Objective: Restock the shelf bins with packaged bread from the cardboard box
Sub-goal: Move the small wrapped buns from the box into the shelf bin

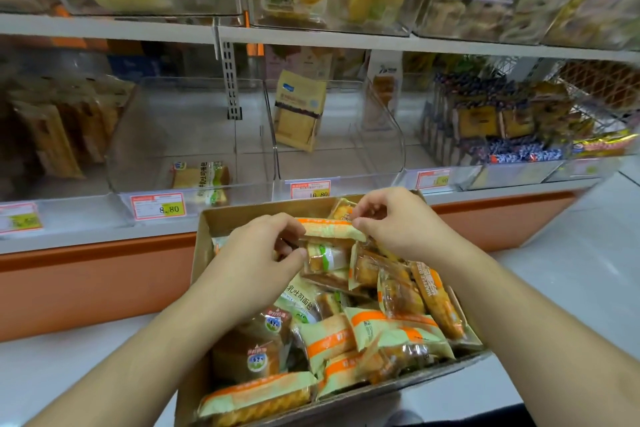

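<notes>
A cardboard box [204,246] full of packaged bread stands on the floor in front of the low shelf. Both hands are over its far end. My left hand [258,255] grips the left part of an orange-and-green bread packet [329,228], with its thumb near a small green-labelled sandwich pack [327,258]. My right hand [398,218] pinches the same packet's right end. Several more orange-and-green packets [391,333] and toast packs [263,347] fill the box. Directly behind the box are two clear shelf bins: one [138,163] holds a single toast pack [202,177], the other [346,163] a yellow pack [299,111].
Price tags [157,206] hang on the bin fronts. Bins to the left [52,135] and right [502,125] hold more packaged goods. An upper shelf [311,40] carries further clear bins. An orange plinth [93,284] runs below the shelf, with pale floor [571,253] around the box.
</notes>
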